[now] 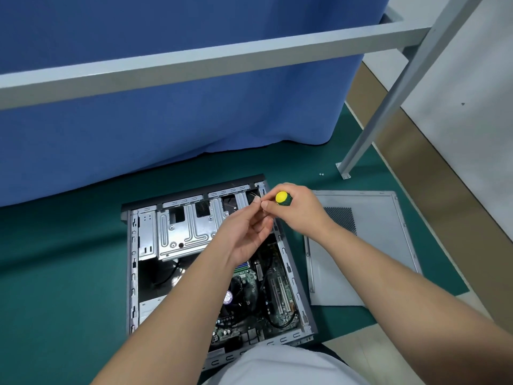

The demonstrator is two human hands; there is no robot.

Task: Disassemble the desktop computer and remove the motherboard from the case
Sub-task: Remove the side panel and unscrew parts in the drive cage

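Right hand (297,211) grips a screwdriver (283,198); left hand (247,234), fingers half-curled, pinches something unseen.

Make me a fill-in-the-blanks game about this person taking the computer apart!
1. The right hand grips a screwdriver whose handle end is ____.
2. The computer case lies open on a ____ mat.
3. The removed side panel lies to the ____ of the case.
4. Behind the case hangs a ____ curtain.

Missing words: yellow; green; right; blue

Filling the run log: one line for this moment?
right hand: grips screwdriver | left hand: fingertips at its tip | case: open | motherboard: still in
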